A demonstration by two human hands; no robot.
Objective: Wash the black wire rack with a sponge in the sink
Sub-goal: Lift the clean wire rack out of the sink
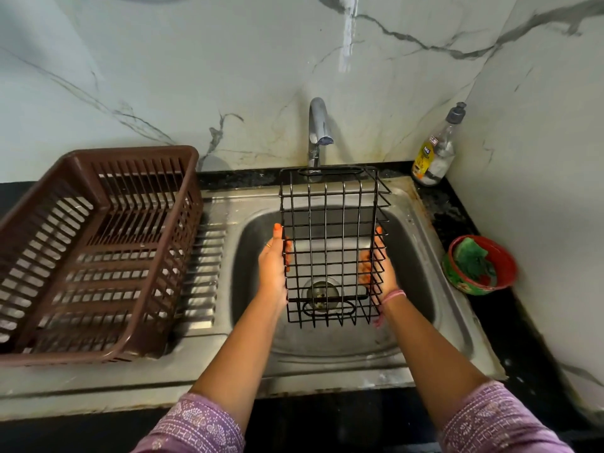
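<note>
Black wire rack [330,243]: boxy open grid, dry-looking.

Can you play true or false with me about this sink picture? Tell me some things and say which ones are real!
1. Both hands hold the black wire rack over the sink. True: the left hand and right hand grip its two sides.
2. Water is pouring from the tap. False: no water is running.
3. The green sponge is in a hand. False: it sits in the red bowl on the right counter.
4. A brown dish basket stands left of the sink. True.
5. The soap bottle lies in the sink. False: it stands upright in the corner.
</note>
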